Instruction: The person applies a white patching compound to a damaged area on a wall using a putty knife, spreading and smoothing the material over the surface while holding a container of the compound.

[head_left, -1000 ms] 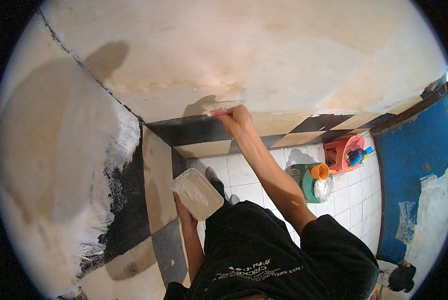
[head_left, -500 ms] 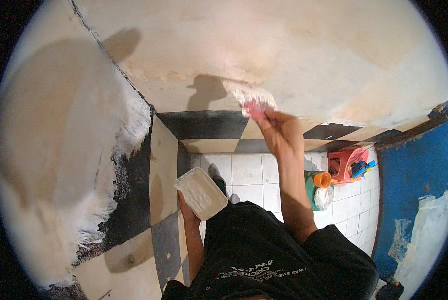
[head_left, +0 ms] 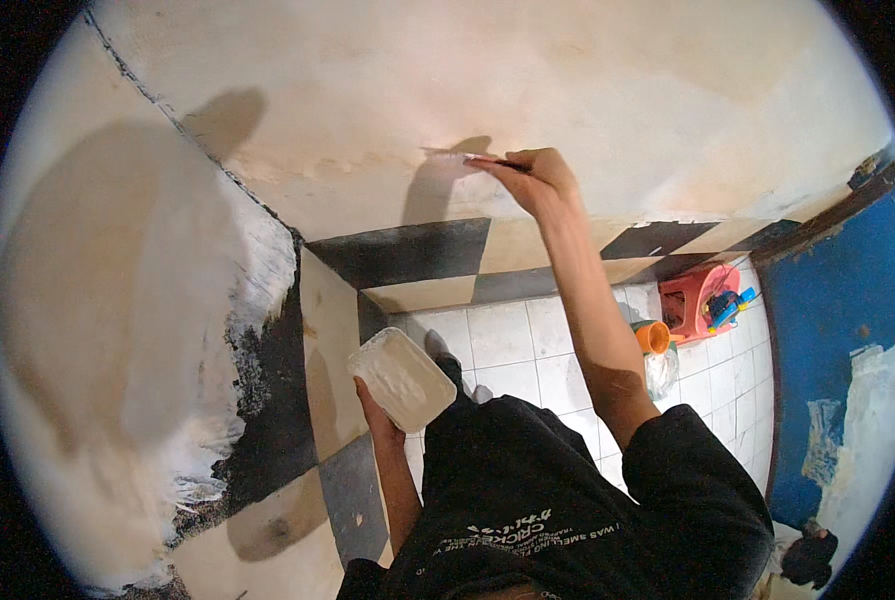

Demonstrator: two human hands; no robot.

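Up at the wall, my right hand (head_left: 548,182) is closed on a paintbrush (head_left: 478,161), held nearly level and seen edge-on. Its pale tip points left and is at or close to the cream wall (head_left: 608,90), above the checkered band; contact is hard to judge. Low on the left, my left hand (head_left: 380,415) grips a white rectangular tub (head_left: 434,414) by its side. Thick white paint (head_left: 400,375) coats the inside of the tub. Most of the left fingers are hidden beneath it.
Black and cream squares (head_left: 398,248) run along the wall's lower part. White floor tiles (head_left: 508,335) lie below. Toward the right stand a red plastic stool (head_left: 680,300), an orange cup (head_left: 653,337) and a blue-and-yellow object (head_left: 733,308). A blue door (head_left: 828,330) is at far right.
My right hand has moved up the wall with the brush, which has turned from broad side showing to edge-on. My left hand and the tub stay nearly in place.
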